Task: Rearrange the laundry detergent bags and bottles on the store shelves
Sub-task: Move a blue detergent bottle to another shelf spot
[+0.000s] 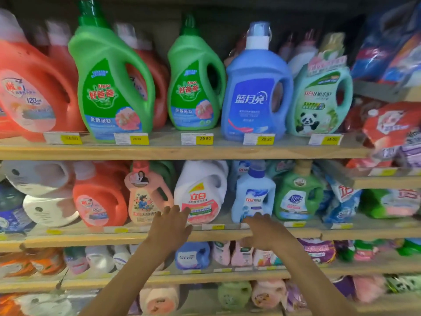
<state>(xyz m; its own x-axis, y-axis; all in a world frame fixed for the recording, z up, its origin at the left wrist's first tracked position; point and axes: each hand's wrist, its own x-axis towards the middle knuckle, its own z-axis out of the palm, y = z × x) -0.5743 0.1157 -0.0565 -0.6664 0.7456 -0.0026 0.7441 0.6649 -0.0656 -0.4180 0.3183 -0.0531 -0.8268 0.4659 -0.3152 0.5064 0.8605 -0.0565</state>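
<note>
Both forearms rise from the bottom of the view and reach forward to the middle shelf, wrists nearly level, palms turned down. The left hand [173, 224] is open with its fingers straight and spread; it holds nothing, and its fingertips lie at the lower label of the white bottle [201, 185] directly ahead of it. The right hand [262, 231] is also open and empty, fingers stretched flat over the wooden shelf edge [68, 239] with the thumb hanging below. Its tips reach the foot of the pale blue bottle [254, 195] in front of it, though motion blur leaves it unclear whether they actually touch.

Just left of the left hand stands a peach bottle [145, 197] and beyond it an orange bottle [100, 197]. Just right of the right hand stands a green bottle [296, 197], and farther right lie blue-and-white detergent bags [341, 201], tilted. Above both hands, on the next shelf up, a tall blue bottle [255, 87] stands upright beside a green jug [196, 83]. Below the hands, between the two wrists, sits a small blue bottle [192, 255].
</note>
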